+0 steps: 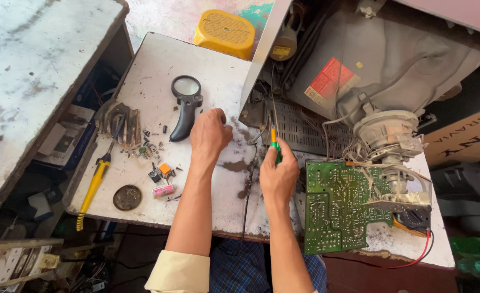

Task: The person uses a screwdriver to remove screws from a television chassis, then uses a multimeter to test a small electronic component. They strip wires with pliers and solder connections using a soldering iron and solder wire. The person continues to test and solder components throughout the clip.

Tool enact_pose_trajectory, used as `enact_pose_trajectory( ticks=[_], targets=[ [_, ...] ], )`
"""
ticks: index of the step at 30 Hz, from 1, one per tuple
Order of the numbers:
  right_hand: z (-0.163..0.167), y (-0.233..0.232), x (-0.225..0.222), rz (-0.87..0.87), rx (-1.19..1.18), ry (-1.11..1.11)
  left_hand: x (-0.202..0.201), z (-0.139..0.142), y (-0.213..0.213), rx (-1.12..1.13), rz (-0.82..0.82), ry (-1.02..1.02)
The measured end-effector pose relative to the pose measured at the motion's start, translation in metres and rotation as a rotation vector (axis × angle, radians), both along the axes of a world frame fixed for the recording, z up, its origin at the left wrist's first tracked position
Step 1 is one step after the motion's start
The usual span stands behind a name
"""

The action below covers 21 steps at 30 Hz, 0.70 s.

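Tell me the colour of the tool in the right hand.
The tool in the right hand is green and yellow-orange, seen in the head view.

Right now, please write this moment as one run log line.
left hand: fist on table | right hand: holds screwdriver | circuit board: right | magnifying glass: left

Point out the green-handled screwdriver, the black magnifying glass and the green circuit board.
green-handled screwdriver (275, 145), head view, on its handle above the right hand.
black magnifying glass (185, 86), head view, on the lens.
green circuit board (334, 209), head view, on its middle.

Bright, even daylight, soft shadows, sharp focus, slight wide-angle edge stretch
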State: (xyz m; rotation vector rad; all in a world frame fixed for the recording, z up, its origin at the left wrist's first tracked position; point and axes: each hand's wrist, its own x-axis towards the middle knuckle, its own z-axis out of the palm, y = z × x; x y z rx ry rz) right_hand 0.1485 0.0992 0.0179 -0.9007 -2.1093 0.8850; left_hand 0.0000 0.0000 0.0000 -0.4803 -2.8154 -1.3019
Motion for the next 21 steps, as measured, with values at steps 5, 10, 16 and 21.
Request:
enact_pose_trajectory(
  ticks=[5,10,16,21],
  targets=[
    [0.009,0.008,-0.020,0.010,-0.073,-0.041,0.001,0.009,0.002,0.239,-0.030,-0.017],
    [0.007,0.016,-0.033,0.024,-0.093,0.054,0.007,0.021,0.012,0.437,-0.061,-0.068],
    [-0.001,0.020,-0.041,0.030,-0.156,0.065,0.017,0.027,0.016,0.428,-0.070,-0.010],
    [-0.003,0.020,-0.042,0.028,-0.178,0.089,0.018,0.024,0.019,0.376,-0.059,0.012]
  ],
)
